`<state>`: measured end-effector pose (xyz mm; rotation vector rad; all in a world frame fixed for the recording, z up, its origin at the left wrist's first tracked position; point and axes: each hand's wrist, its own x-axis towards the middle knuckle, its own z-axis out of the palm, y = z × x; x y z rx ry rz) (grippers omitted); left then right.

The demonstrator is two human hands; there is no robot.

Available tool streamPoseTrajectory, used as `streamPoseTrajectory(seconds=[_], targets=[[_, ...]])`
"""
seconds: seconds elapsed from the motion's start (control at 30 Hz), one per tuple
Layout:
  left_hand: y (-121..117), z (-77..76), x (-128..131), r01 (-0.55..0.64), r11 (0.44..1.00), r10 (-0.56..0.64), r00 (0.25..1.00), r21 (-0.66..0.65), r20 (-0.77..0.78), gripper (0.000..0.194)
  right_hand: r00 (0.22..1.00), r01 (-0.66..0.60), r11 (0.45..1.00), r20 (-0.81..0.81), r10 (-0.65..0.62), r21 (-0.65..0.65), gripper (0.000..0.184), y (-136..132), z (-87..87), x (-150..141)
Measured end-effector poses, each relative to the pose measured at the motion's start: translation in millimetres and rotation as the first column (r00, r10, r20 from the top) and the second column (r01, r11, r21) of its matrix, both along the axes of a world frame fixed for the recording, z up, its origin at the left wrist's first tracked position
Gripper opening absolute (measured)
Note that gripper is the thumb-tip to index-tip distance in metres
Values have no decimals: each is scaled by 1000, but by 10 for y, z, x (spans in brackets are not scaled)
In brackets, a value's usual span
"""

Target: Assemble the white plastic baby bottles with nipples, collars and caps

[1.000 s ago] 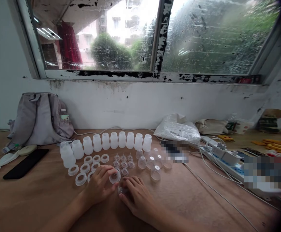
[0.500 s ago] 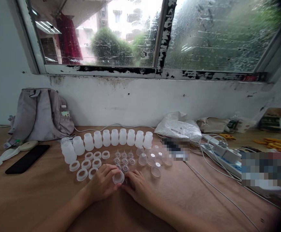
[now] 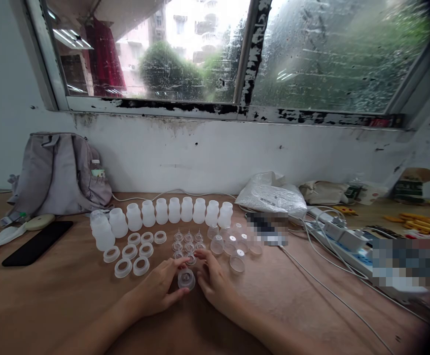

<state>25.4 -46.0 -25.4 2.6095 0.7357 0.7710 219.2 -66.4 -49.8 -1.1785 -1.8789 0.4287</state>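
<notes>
A translucent collar ring (image 3: 186, 286) with a clear teat (image 3: 186, 277) inside its opening is in front of me, low over the table. My left hand (image 3: 159, 285) has its thumb and index finger around the ring's left side. My right hand (image 3: 215, 283) is just right of the ring, fingers curved and apart, holding nothing. Beyond my fingertips are several clear teats (image 3: 189, 237) in short rows. Further translucent rings (image 3: 123, 268) lie to the left, and clear domed caps (image 3: 237, 265) are grouped to the right.
Frosted small bottles (image 3: 161, 212) stand in a curved row behind the parts. A black phone (image 3: 37, 244) and grey backpack (image 3: 57, 167) are at left. On the right are a plastic bag (image 3: 272, 192), a power strip (image 3: 324, 236) and a white cable (image 3: 329, 296).
The ring has come lower and slightly right, and a teat now shows within it. My right hand has moved away from it, its fingers spreading.
</notes>
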Motion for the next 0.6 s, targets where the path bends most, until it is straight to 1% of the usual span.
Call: streamPoseTrajectory(seconds=[0.13, 0.27, 0.3, 0.33, 0.4, 0.43, 0.47, 0.53, 0.6], targets=[[7, -34, 10, 14, 1000, -14, 1000, -9, -24, 56, 1000, 8, 1000, 14, -8, 21, 48, 1, -7, -4], [12, -8, 31, -5, 1000, 5, 1000, 6, -21, 57, 999, 2, 1000, 34, -2, 24, 51, -6, -7, -5], [12, 3, 41, -21, 1000, 21, 1000, 9, -6, 54, 999, -3, 1000, 37, 2, 24, 54, -8, -3, -4], [10, 12, 52, -39, 999, 39, 999, 11, 11, 46, 999, -9, 1000, 40, 8, 23, 58, -13, 5, -2], [6, 23, 79, -77, 997, 77, 996, 0, 45, 21, 998, -34, 999, 56, 32, 21, 62, -32, 41, -1], [2, 26, 93, -93, 996, 94, 993, -18, 67, 13, 996, -58, 998, 69, 57, 21, 62, -47, 68, -2], [-4, 28, 108, -110, 993, 114, 989, -46, 96, 12, 992, -93, 995, 83, 91, 23, 62, -65, 99, -4], [-23, 38, 135, -147, 978, 169, 974, -150, 151, 16, 978, -179, 983, 114, 174, 29, 61, -105, 163, -11], [-50, 56, 160, -157, 947, 216, 957, -282, 193, 18, 961, -240, 970, 148, 233, 34, 55, -138, 211, -21]])
